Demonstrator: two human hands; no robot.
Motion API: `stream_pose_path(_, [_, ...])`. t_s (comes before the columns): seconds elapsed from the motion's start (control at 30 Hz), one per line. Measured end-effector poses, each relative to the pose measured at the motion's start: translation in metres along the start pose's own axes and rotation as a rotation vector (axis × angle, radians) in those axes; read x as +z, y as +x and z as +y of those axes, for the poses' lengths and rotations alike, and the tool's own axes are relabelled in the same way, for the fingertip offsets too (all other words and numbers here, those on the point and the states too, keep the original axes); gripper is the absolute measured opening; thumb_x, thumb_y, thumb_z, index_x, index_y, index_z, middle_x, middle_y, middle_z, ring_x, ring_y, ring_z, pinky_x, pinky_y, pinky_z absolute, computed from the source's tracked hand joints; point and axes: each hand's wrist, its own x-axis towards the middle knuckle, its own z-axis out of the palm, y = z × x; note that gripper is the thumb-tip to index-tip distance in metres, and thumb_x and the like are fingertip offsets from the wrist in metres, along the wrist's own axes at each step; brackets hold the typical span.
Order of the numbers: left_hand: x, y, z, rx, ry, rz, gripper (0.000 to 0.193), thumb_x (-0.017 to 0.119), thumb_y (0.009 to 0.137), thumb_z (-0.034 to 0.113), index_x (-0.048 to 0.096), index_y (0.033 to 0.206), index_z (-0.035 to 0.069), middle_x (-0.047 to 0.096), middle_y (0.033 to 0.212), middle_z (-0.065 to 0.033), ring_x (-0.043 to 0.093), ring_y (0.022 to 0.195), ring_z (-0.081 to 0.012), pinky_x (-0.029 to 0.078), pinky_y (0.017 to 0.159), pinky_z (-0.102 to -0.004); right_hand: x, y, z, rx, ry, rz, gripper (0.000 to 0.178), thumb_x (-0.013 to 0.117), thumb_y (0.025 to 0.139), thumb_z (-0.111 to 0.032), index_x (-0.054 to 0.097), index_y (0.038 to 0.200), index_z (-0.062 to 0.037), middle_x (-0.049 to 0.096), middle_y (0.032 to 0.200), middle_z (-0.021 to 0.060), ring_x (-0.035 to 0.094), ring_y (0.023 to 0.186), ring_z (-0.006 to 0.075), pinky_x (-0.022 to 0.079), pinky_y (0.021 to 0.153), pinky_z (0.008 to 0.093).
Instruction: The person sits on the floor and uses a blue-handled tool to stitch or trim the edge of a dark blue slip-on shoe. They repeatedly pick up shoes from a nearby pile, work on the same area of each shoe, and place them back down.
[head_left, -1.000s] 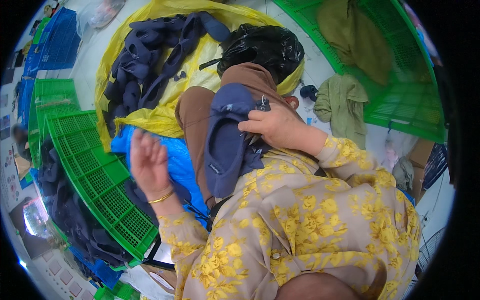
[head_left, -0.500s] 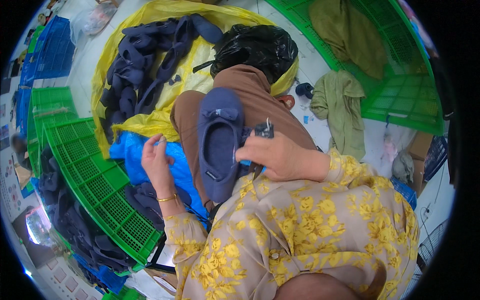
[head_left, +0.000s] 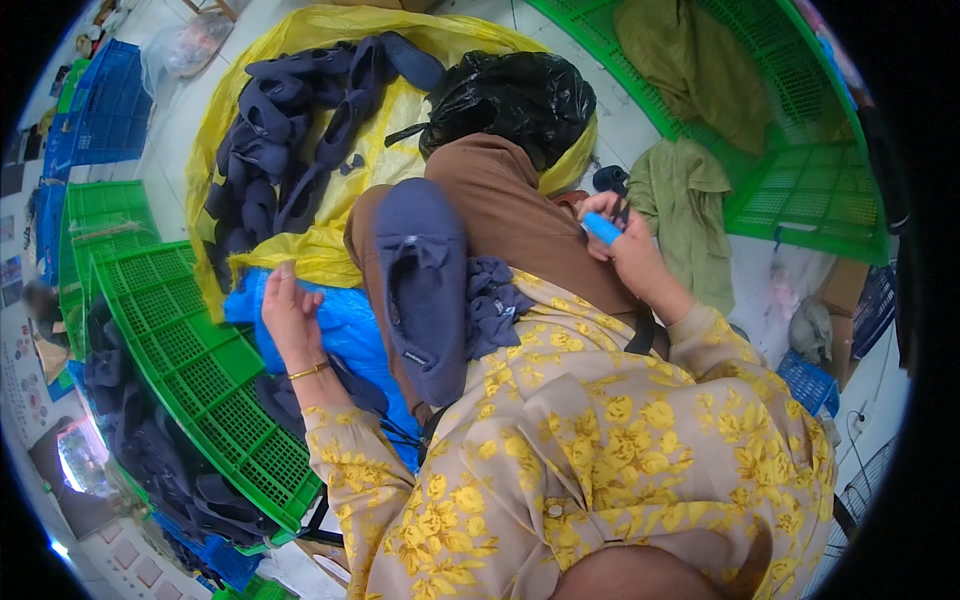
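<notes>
A navy slipper [head_left: 420, 225] with a small bow on its upper lies across my lap, toe pointing away. Beside it on the lap is a small heap of navy fabric bows [head_left: 495, 305]. My left hand [head_left: 291, 312] is raised left of the slipper, above blue plastic, with thumb and fingertips pressed together; anything pinched there is too fine to see. Well to the right, past my knee, my right hand [head_left: 625, 245] has curled fingers around a small dark object, mostly hidden. A blue wrap [head_left: 602, 229] covers one of its fingers.
Ahead, a yellow sheet [head_left: 395, 150] holds many navy slippers [head_left: 265, 125] and a black plastic bag [head_left: 520, 100]. Green crates stand left [head_left: 200, 350] and right [head_left: 800, 200]; the left one has more slippers beside it. A light green cloth [head_left: 680, 190] lies at right.
My right hand has left the slipper's side and swung out to the right and away. My left hand has shifted slightly left. The slipper has shifted left, and the fabric bows are now uncovered.
</notes>
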Motion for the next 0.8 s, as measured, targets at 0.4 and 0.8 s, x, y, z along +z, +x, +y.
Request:
stream_pose_path(0.4, [0.021, 0.023, -0.001, 0.342, 0.399, 0.059, 0.027, 0.062, 0.092, 0.015, 0.058, 0.113, -0.001, 0.061, 0.1, -0.0067, 0.06, 0.086, -0.0144, 0.05, 0.08, -0.0259, -0.026, -0.002, 0.001, 0.133, 0.383, -0.016, 0.008, 0.051, 0.096, -0.012, 0.053, 0.1, -0.0059, 0.039, 0.066, -0.0035, 0.033, 0.053, 0.0057, 0.031, 0.051, 0.0234])
stream_pose_path(0.8, [0.118, -0.049, -0.029, 0.615, 0.559, -0.324, 0.009, 0.063, 0.089, 0.007, 0.061, 0.089, -0.001, 0.059, 0.084, -0.0076, 0.055, 0.075, -0.0167, 0.044, 0.068, -0.0268, -0.078, -0.009, 0.021, 0.319, 0.646, 0.163, 0.005, 0.052, 0.095, -0.013, 0.055, 0.097, -0.0102, 0.039, 0.064, -0.0054, 0.031, 0.047, 0.0041, 0.027, 0.046, 0.0222])
